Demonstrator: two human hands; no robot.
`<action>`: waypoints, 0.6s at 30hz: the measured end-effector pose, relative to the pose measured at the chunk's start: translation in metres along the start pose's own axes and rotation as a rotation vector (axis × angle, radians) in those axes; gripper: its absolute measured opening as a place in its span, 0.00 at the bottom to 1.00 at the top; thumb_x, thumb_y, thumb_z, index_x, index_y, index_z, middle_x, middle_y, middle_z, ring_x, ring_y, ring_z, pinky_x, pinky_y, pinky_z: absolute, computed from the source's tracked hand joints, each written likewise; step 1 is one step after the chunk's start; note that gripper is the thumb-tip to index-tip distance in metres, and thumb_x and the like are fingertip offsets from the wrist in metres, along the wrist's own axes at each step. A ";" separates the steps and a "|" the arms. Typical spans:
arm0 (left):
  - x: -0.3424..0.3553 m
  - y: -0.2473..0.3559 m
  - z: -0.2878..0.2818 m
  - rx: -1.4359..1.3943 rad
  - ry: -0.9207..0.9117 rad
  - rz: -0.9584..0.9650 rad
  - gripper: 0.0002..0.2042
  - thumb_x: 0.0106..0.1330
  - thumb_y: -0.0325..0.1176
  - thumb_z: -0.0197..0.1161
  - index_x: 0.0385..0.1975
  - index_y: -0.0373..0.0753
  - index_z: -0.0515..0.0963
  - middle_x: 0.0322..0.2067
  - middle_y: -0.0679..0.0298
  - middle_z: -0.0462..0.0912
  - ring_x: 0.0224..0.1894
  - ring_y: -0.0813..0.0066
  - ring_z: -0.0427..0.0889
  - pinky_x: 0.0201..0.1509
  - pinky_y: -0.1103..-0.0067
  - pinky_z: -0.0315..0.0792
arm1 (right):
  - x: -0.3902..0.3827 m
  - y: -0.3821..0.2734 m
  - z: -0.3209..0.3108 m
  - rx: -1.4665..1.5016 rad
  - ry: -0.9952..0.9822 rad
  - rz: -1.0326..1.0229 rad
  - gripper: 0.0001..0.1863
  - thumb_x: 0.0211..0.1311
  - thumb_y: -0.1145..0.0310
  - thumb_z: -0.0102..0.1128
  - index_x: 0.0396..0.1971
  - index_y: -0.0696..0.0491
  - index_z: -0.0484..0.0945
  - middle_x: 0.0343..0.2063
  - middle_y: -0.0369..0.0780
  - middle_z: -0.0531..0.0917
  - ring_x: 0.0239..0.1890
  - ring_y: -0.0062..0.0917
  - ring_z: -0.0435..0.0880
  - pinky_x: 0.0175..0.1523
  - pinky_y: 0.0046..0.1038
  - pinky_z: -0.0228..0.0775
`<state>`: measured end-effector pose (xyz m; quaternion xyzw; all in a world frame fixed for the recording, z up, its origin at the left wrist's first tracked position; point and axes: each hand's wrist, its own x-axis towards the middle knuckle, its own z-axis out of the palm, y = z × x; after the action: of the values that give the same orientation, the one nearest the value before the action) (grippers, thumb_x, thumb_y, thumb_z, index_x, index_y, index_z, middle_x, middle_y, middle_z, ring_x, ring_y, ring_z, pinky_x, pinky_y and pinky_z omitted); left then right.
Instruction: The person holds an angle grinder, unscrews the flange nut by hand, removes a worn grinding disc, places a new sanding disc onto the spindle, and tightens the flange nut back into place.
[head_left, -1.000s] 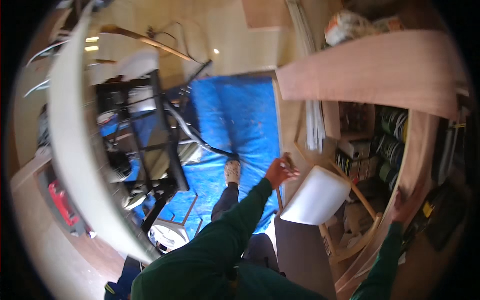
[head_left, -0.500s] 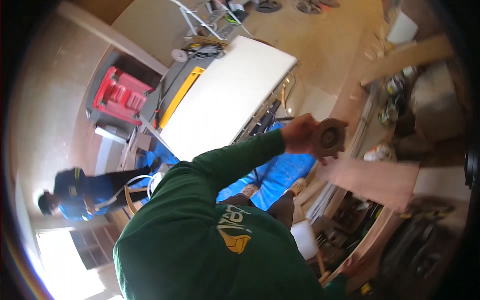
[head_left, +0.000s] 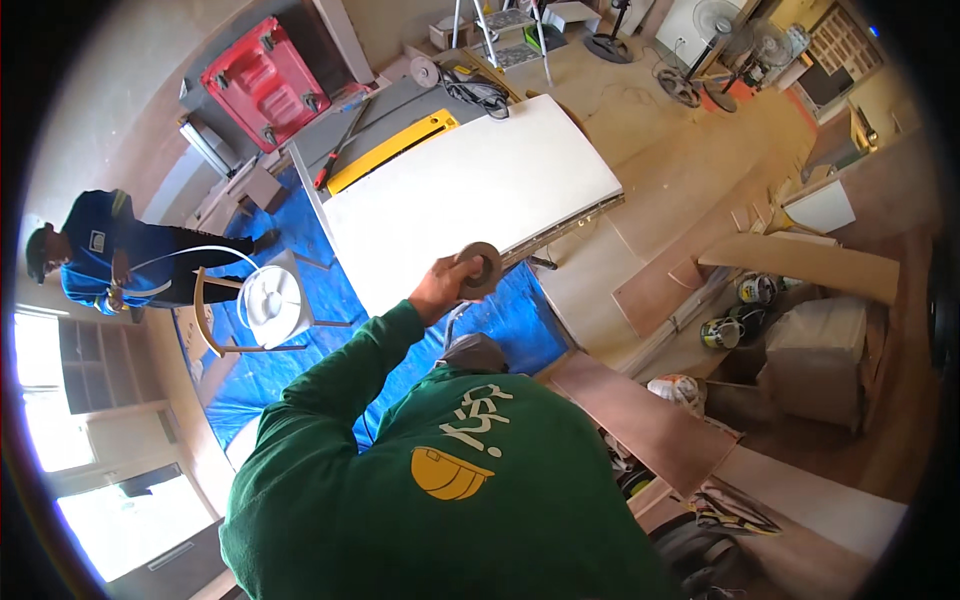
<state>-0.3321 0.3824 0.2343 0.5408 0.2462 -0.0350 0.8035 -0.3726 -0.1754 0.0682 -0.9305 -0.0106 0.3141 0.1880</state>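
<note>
Holding a roll (head_left: 491, 274) by the white panel (head_left: 490, 185)

The person's left hand (head_left: 436, 289) is closed on the roll, a brown ring gripped at its side. Seen from above, the roll overlaps the near edge of the white panel; whether it touches the panel or hangs clear of it cannot be told. The right hand is out of view, so its state cannot be told.

As for progress, the roll is in hand and no loose strip is seen running from it, so its use appears not to have begun. How much remains to be done does not show.

Along the panel's left edge lies a yellow bar (head_left: 392, 152), with a red-handled tool (head_left: 324, 174) just beside its near end. By the panel's far left corner sit a black cable (head_left: 482, 93) and a pale disc (head_left: 424, 71). A blue sheet (head_left: 515, 322) spreads on the floor below the panel. Left of the panel stands a chair (head_left: 203, 312) bearing a round white thing (head_left: 272, 302); farther left, a co-worker (head_left: 98, 255) in blue holds a white hose (head_left: 205, 249). Right of the panel, on the near side, lies a pinkish board (head_left: 640, 420).
</note>
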 end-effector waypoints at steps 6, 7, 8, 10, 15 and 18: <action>0.046 0.016 -0.060 0.437 0.471 0.161 0.20 0.70 0.47 0.66 0.38 0.31 0.86 0.29 0.60 0.87 0.34 0.76 0.82 0.41 0.74 0.76 | 0.133 -0.097 -0.069 -0.159 0.122 -0.390 0.18 0.73 0.55 0.56 0.40 0.54 0.86 0.31 0.50 0.86 0.33 0.41 0.87 0.42 0.44 0.76; 0.061 0.013 -0.072 0.459 0.486 0.207 0.19 0.70 0.46 0.66 0.36 0.32 0.86 0.27 0.59 0.87 0.32 0.75 0.83 0.40 0.73 0.76 | 0.165 -0.098 -0.077 -0.212 0.291 -0.600 0.16 0.72 0.58 0.57 0.46 0.54 0.85 0.30 0.50 0.86 0.32 0.40 0.86 0.41 0.43 0.76; 0.069 0.009 -0.085 0.536 0.507 0.233 0.18 0.69 0.46 0.67 0.35 0.33 0.86 0.27 0.57 0.86 0.32 0.72 0.84 0.39 0.73 0.76 | 0.174 -0.145 -0.095 -0.007 0.215 -0.557 0.16 0.71 0.61 0.60 0.52 0.54 0.82 0.29 0.48 0.85 0.32 0.38 0.85 0.41 0.40 0.76; 0.082 0.005 -0.098 0.664 0.535 0.276 0.17 0.67 0.45 0.68 0.32 0.34 0.85 0.27 0.54 0.86 0.31 0.66 0.85 0.37 0.71 0.76 | 0.195 -0.235 -0.137 0.234 0.130 -0.628 0.23 0.67 0.66 0.64 0.61 0.54 0.76 0.31 0.44 0.83 0.34 0.34 0.84 0.42 0.35 0.76; 0.097 0.004 -0.102 0.966 0.666 0.342 0.15 0.61 0.44 0.71 0.32 0.36 0.83 0.30 0.52 0.82 0.35 0.48 0.82 0.41 0.61 0.76 | 0.277 -0.424 -0.181 0.300 0.096 -0.864 0.33 0.61 0.62 0.73 0.64 0.56 0.73 0.43 0.45 0.84 0.41 0.32 0.85 0.48 0.33 0.78; 0.103 0.004 -0.092 1.039 0.774 0.373 0.17 0.60 0.44 0.71 0.40 0.37 0.82 0.37 0.52 0.79 0.42 0.49 0.80 0.47 0.60 0.75 | 0.353 -0.537 -0.174 0.331 0.078 -1.104 0.36 0.59 0.60 0.76 0.65 0.56 0.72 0.50 0.48 0.82 0.50 0.36 0.84 0.55 0.35 0.78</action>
<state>-0.2736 0.4874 0.1658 0.8641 0.3700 0.1867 0.2855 0.0658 0.3128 0.1824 -0.7563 -0.4382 0.1324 0.4674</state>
